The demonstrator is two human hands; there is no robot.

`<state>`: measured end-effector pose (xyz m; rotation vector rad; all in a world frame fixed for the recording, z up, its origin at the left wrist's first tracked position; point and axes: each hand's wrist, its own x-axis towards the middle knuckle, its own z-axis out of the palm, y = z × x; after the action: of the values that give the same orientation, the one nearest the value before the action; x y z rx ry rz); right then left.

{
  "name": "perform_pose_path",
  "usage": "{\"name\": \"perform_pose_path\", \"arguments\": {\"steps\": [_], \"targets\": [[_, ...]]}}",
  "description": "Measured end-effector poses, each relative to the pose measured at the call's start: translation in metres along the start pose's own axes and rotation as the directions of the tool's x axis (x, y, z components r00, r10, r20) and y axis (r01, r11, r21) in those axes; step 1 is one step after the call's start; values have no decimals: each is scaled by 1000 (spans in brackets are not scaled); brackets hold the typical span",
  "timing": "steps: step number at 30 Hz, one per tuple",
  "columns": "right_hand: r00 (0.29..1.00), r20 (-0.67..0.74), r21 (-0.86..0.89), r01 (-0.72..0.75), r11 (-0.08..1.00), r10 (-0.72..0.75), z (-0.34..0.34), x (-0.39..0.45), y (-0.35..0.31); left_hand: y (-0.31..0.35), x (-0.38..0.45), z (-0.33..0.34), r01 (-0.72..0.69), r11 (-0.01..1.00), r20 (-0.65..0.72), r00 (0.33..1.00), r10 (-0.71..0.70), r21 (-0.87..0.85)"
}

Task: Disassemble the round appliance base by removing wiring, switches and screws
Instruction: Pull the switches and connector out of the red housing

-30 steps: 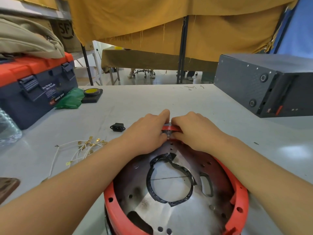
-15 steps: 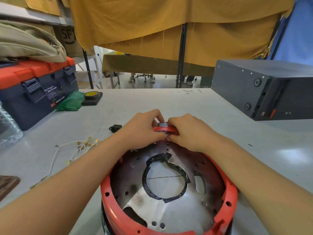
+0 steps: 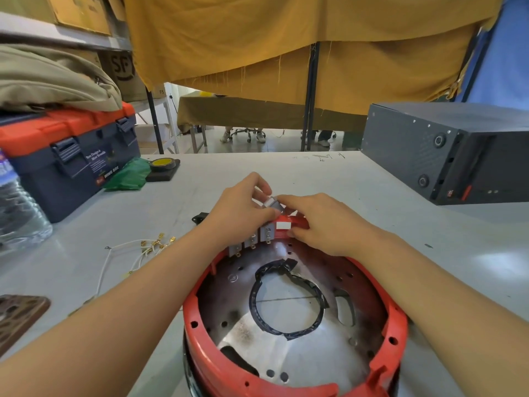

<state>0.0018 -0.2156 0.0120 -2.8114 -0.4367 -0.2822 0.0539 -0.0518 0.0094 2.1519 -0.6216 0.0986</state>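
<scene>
Centrally, the round appliance base (image 3: 294,325) lies on the grey table (image 3: 372,196), open side up, with its red rim (image 3: 398,325) nearest the viewer. At the far rim, the left hand (image 3: 243,207) pinches a small grey switch (image 3: 270,202) lifted above the wall, while the right hand (image 3: 323,222) steadies the rim, fingers pressing it beside an empty white slot (image 3: 283,225). Two further switches (image 3: 252,243) remain seated. Each switch is probably light, rigid and brittle at its metal terminals, so it is best held by its plastic body.
</scene>
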Motion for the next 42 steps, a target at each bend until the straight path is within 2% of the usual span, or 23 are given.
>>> {"name": "perform_pose_path", "arguments": {"steps": [6, 16, 19, 24, 30, 42], "targets": [[1000, -10, -3, -5, 1000, 5, 1, 0, 1, -1, -1, -2, -42, 999, -95, 995, 41, -8], [997, 65, -54, -40, 998, 43, 5, 4, 7, -11, 2, -35, 30, 988, -54, 998, -39, -148], [994, 92, -67, -45, 997, 51, 5, 4, 6, -31, 6, -55, 84, 995, -31, 996, -86, -50], [993, 106, -81, -44, 996, 52, 4, 3, 4, -53, 17, -59, 80, 978, 75, 992, -96, 192], [991, 123, -104, -44, 994, 57, 4, 2, 3, -65, 28, -37, -10, 901, 219, 971, -94, 433], [983, 170, -84, -58, 995, 71, 2, 3, 1, -77, 28, -38, 26, 847, 169, 976, -136, 532]]}}
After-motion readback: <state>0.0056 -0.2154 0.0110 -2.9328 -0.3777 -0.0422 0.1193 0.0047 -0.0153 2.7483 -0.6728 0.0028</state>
